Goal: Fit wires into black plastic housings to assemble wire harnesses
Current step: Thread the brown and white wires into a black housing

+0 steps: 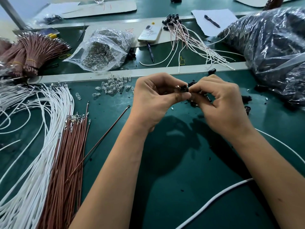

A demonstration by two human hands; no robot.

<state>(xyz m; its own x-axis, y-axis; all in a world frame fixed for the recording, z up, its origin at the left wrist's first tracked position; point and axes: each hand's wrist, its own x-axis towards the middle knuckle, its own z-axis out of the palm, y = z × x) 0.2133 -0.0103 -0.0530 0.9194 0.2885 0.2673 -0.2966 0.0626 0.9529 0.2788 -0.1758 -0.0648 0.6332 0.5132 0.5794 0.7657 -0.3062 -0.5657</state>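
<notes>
Green matting is stretching across the bench (pixel 173 187), and both hands are meeting above it. Left hand (pixel 155 95) is pinching a black housing (pixel 183 88) at its fingertips, a metal terminal glinting at the housing's left edge. Right hand (pixel 219 103) is curling in from the right, fingertips touching that housing; what it is gripping is hidden. Loose brown wire (pixel 102 139) is lying nearer the left hand, slanting toward it.
</notes>
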